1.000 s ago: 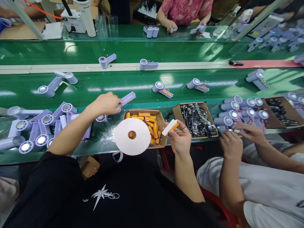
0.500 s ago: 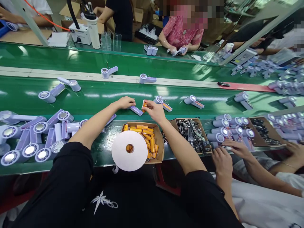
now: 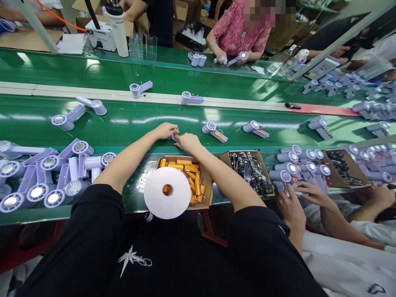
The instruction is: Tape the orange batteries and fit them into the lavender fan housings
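My left hand (image 3: 167, 130) is closed around a lavender handheld fan (image 3: 173, 137), which is mostly hidden by my fingers above the near side of the green belt. From the right, my right hand (image 3: 189, 142) meets it, its fingers bent and pressed on the fan's handle. No orange battery shows between my hands; my fingers cover that spot. Just below my hands stands a cardboard box of orange batteries (image 3: 198, 181). A large white roll of tape (image 3: 154, 194) covers the box's near left part.
Lavender fans (image 3: 40, 192) crowd the bench at left. Two fans with orange batteries in their handles (image 3: 219, 135) lie on the belt at right. A box of small metal and black parts (image 3: 249, 173) is right of my forearm. A co-worker's hands (image 3: 292, 206) work beyond it.
My right hand has moved slightly left, against the fan. The orange battery it held is now out of sight. The fan's handle, visible before, is now mostly covered by my fingers.
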`<state>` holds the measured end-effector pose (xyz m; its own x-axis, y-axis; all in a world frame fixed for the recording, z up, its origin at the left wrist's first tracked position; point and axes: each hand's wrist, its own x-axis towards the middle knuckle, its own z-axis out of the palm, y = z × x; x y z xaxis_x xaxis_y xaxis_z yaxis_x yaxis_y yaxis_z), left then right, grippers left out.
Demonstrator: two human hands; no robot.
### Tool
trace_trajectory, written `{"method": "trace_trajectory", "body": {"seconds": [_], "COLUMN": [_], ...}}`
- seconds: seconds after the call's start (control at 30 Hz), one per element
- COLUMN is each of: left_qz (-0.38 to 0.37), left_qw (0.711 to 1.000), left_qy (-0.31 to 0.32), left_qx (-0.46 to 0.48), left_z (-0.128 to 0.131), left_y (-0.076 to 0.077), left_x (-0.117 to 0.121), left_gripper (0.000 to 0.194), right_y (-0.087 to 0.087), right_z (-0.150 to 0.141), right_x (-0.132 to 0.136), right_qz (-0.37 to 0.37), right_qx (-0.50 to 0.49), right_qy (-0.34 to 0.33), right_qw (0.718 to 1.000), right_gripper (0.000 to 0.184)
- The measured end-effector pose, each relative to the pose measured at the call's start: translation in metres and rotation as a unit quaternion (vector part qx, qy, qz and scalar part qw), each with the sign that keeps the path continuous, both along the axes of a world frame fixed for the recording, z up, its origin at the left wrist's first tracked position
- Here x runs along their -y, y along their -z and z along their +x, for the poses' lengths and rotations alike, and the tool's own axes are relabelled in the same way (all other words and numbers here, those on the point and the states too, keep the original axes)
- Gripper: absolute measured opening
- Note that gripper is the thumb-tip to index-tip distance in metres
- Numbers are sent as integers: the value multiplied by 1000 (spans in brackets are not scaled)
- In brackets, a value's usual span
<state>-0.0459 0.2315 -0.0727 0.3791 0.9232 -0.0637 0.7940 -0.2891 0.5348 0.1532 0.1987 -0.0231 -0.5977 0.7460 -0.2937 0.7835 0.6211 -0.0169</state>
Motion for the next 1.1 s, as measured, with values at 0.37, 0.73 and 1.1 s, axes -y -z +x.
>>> {"method": "trace_trajectory", "body": {"seconds": [0.37,0.73,1.1], "left_qz": [107,53,131], "left_qw": [993,975,988], "left_qy": [45,198,-74], "left_qx": [10,-81,24], "left_z": [16,-26,-27], "left_y": [-67,-74,-21], "left_x": [108,290,354], "left_gripper": [44,77,105], "right_y": [-42,-3,-2], "right_z": [110,153,76], "right_x": [77,228,282], "right_qz": [-13,-175,-386], "right_qx": [-406,-573,-462], "right_qy": [67,240,90], "right_qw": [911,764,793], "right_gripper": [35,37,50]}}
